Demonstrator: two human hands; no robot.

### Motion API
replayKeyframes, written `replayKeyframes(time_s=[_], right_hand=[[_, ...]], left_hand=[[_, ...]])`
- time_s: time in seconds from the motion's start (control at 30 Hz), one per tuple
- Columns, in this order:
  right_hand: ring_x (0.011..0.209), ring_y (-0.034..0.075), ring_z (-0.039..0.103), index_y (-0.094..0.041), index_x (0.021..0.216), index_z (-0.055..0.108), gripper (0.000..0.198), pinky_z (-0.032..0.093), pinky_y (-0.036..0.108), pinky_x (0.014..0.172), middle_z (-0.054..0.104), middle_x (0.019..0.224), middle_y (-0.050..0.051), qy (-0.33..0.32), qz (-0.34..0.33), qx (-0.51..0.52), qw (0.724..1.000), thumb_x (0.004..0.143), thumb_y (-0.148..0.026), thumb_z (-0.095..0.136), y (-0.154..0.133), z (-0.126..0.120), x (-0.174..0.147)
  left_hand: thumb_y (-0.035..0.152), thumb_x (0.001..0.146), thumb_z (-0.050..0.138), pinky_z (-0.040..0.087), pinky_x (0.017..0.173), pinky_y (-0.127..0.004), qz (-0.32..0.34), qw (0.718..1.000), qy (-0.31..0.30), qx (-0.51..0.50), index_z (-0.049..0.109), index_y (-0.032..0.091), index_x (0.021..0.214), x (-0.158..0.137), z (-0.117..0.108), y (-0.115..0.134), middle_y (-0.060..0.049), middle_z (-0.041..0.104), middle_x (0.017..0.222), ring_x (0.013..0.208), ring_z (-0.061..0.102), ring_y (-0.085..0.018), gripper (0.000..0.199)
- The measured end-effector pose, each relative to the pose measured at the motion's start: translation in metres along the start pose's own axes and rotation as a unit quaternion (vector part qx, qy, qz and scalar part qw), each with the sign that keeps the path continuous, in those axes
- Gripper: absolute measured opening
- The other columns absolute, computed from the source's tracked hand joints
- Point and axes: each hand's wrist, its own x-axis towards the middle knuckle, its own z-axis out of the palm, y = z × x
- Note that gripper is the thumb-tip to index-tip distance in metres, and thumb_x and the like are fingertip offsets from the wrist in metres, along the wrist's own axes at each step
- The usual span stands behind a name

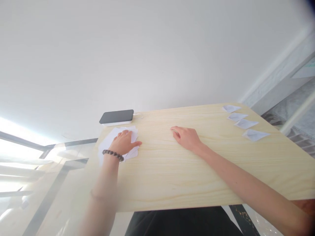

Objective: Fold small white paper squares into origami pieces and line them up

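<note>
My left hand (125,142), with a dark bead bracelet (113,154) at its wrist, lies palm down on a loose pile of white paper sheets (106,144). Its thumb is stretched out to the right and its fingers are slightly spread over the top sheets. Near the middle of the wooden table (157,177), my right hand (187,137) rests with its fingers curled in and the thumb close to the index finger. Nothing shows in its grip. Off to the right, several folded white paper pieces with pointed ends (246,123) lie in a row.
A dark-screened phone (117,116) lies on a white block just behind the paper pile, with a white cable (138,114) at its right end. The white wall (157,59) stands along the table's far edge. Below the near edge are dark-clothed legs (177,223).
</note>
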Motion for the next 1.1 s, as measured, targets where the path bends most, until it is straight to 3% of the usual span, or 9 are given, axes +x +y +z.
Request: replayKeyframes(time_s=[0.17,0.4,0.73,0.9,1.0,1.1], right_hand=[[0.07,0.014,0.061,-0.027,0.101,0.059,0.028,0.034,0.024,0.057,0.069,0.084,-0.002,0.006,-0.004,0.008,1.0,0.082,-0.025,0.038,0.002,0.001,0.0],[0.066,0.014,0.06,-0.028,0.099,0.059,0.027,0.032,0.024,0.056,0.069,0.082,-0.003,0.004,0.001,0.023,1.0,0.082,-0.026,0.039,0.003,0.002,0.0],[0.065,0.014,0.059,-0.028,0.1,0.06,0.029,0.033,0.024,0.056,0.068,0.078,-0.002,0.004,0.002,0.034,0.999,0.081,-0.026,0.038,0.004,0.001,-0.001],[0.067,0.013,0.058,-0.027,0.094,0.063,0.027,0.034,0.023,0.057,0.068,0.081,-0.002,0.006,0.009,0.079,0.997,0.082,-0.028,0.039,0.001,-0.003,-0.002],[0.066,0.013,0.058,-0.024,0.084,0.064,0.03,0.036,0.023,0.06,0.067,0.08,-0.001,0.004,0.018,0.14,0.99,0.085,-0.033,0.036,0.003,-0.008,-0.005],[0.066,0.012,0.059,-0.022,0.088,0.062,0.035,0.039,0.023,0.062,0.067,0.076,0.0,-0.003,0.045,0.229,0.972,0.087,-0.038,0.032,0.006,-0.013,-0.007]], left_hand=[[0.043,0.077,0.042,0.044,0.065,-0.039,-0.045,0.998,-0.013,0.032,0.06,0.019,0.093,-0.005,-0.01,0.01,-0.012,0.064,0.089,0.085,0.057,-0.029,0.034],[0.027,0.076,0.036,0.039,0.051,-0.033,-0.12,0.992,0.014,0.028,0.057,0.019,0.054,-0.008,-0.033,0.017,-0.008,0.057,0.057,0.057,0.056,-0.023,0.032],[0.042,0.077,0.043,0.038,0.056,-0.034,-0.122,0.986,0.111,-0.022,0.067,0.025,0.075,-0.017,-0.05,0.02,-0.005,0.063,0.066,0.067,0.056,-0.025,0.029],[0.04,0.082,0.044,0.039,0.058,-0.032,-0.012,0.987,0.153,-0.054,0.066,0.024,0.077,-0.019,-0.048,0.047,-0.002,0.063,0.063,0.061,0.055,-0.019,0.027],[0.032,0.087,0.039,0.042,0.065,-0.029,0.162,0.96,0.21,-0.092,0.063,0.021,0.087,-0.014,-0.024,0.073,-0.003,0.066,0.077,0.072,0.058,-0.017,0.027],[0.023,0.089,0.034,0.042,0.067,-0.025,0.327,0.917,0.202,-0.108,0.06,0.022,0.094,-0.007,0.004,0.096,-0.003,0.064,0.096,0.086,0.057,-0.014,0.027]])
